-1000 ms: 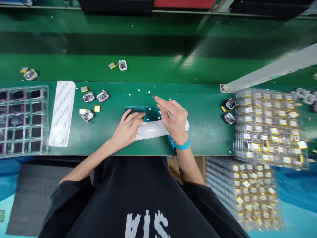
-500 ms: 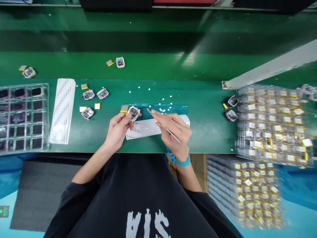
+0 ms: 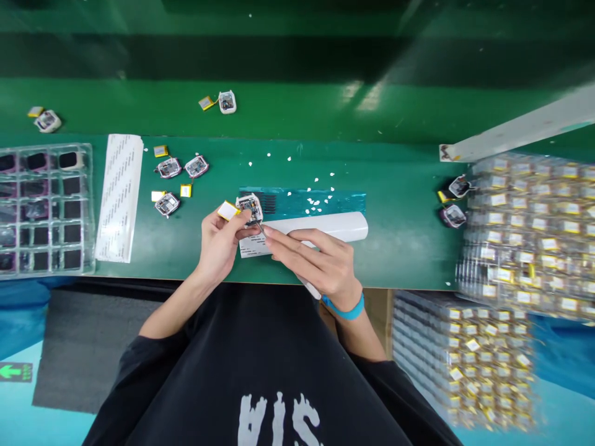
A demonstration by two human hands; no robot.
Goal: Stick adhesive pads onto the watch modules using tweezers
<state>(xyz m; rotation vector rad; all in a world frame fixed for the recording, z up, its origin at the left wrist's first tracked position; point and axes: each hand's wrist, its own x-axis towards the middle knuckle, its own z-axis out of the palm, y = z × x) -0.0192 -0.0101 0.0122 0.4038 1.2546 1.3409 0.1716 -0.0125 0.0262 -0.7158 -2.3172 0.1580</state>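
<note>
My left hand grips a small white watch-like housing with its circuit board facing up. A yellow-edged battery lies beside the housing at my left fingers. My right hand is closed on slim metal tweezers, whose tip meets the lower right edge of the housing. Beneath the hands lie a curled white label sheet and a blue-green strip with small white dots around it.
Several opened housings with batteries lie on the left. Beyond them are a long white sheet and a clear tray. Stacked battery trays stand at the right, near a white post.
The tweezers have moved left and down onto the housing with my right hand. The housing has turned in my left hand, and the battery has come closer to my fingers. The view has shifted slightly.
</note>
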